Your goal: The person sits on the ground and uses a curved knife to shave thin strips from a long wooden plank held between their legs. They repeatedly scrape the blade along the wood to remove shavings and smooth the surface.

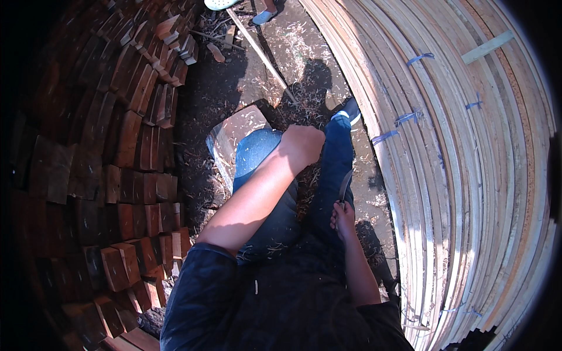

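My left hand (302, 146) is closed in a fist above my left knee, its back toward me. What it holds, if anything, is hidden. In line with it, a thin pale wooden stick (260, 51) slants away over the ground; whether the stick reaches the fist cannot be told. Low by my right thigh, my right hand (343, 219) is wrapped round the handle of a curved knife (345, 186), whose blade points away from me. Beneath my left leg shows a flat wooden block (240, 121).
Stacked reddish-brown timber pieces (126, 137) rise on the left. Long pale wooden strips (433, 175), tied with blue bands, are piled on the right. Wood shavings (301, 44) litter the dirt ground. Far ahead, another person's foot in a light-blue shoe (264, 16) is visible.
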Motion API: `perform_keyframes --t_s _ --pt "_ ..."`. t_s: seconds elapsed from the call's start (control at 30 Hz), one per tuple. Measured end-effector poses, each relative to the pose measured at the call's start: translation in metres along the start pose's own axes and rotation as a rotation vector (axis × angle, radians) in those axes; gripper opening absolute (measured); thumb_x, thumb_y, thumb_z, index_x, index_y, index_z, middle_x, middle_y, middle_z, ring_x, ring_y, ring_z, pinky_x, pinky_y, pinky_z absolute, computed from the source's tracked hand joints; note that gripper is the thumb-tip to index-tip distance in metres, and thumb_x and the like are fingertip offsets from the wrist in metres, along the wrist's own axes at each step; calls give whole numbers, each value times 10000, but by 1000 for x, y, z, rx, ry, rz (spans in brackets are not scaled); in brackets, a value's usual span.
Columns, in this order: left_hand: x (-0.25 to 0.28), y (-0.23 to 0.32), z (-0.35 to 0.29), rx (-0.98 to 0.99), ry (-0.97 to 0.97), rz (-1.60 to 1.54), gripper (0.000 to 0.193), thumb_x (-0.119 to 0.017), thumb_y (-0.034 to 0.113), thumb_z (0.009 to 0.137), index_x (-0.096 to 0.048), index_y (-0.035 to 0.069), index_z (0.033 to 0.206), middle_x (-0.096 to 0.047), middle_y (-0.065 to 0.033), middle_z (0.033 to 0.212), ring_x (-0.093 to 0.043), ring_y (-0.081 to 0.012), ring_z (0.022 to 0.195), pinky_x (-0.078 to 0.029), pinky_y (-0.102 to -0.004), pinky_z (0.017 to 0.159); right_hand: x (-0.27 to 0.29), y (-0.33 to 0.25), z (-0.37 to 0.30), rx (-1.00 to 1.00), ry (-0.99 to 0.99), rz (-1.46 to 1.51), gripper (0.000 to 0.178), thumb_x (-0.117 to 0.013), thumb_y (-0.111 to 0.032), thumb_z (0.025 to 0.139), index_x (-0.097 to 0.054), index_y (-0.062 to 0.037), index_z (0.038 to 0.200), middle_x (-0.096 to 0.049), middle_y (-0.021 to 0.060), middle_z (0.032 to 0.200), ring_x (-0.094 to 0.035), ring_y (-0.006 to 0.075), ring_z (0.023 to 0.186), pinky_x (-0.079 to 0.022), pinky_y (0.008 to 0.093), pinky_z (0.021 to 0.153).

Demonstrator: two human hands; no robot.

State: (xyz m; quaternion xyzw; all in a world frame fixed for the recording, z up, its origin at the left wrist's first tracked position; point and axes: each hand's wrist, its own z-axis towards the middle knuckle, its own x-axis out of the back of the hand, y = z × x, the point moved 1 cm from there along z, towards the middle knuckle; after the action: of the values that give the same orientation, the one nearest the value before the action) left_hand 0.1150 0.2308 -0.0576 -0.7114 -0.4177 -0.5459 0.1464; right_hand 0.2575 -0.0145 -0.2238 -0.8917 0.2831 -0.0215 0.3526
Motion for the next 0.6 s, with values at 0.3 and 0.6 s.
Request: perform_keyframes --t_s 0.3,0.6 --pt "2 1 -1 6 0 2 170 -605 168 799 -689 102 931 -686 -122 933 -663 -296 921 -535 -412 787 -1 -2 -2 -4 7 4 154 -592 -181 923 -501 -123 1032 -476 1 660 -457 95 442 -369 240 352" --pt "1 0 -2 -4 17 7 166 -596 159 801 -690 101 925 -686 -121 926 -666 -297 914 -537 -414 785 -1 -1 -1 -2 -2 -5 157 -595 -195 923 -502 -136 1036 -472 2 663 -456 105 447 -359 244 353"
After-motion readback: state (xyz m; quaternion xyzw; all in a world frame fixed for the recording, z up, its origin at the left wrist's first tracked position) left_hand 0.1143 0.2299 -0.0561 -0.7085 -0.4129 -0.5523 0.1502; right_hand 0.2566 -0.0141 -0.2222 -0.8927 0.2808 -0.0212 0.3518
